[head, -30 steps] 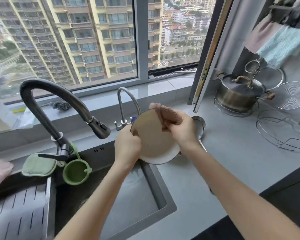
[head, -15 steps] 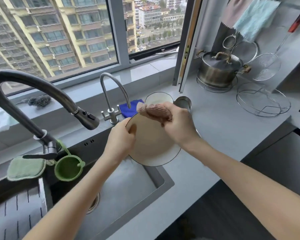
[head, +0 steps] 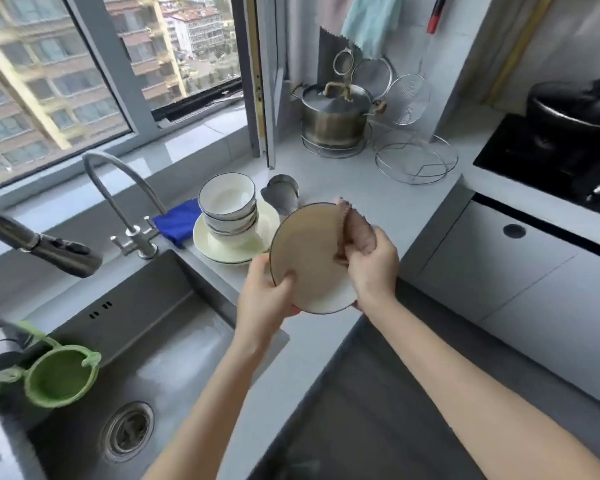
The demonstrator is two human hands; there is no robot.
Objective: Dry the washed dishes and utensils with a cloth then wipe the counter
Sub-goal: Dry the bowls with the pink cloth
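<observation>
Nothing here can be read: no text, label, brand, number or sign is legible. The plate (head: 309, 261) near the centre shows a plain face with no print. The steel pot (head: 333, 126) at 1 o'clock and the hob (head: 520, 157) at 2 o'clock carry no marking sharp enough to make out. The buildings outside the window, at 10 to 12 o'clock, are too blurred to show any sign.

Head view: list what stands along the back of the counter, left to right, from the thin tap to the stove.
thin tap → blue cloth → stacked bowls → ladle → steel pot → wire rack → black pot
</observation>
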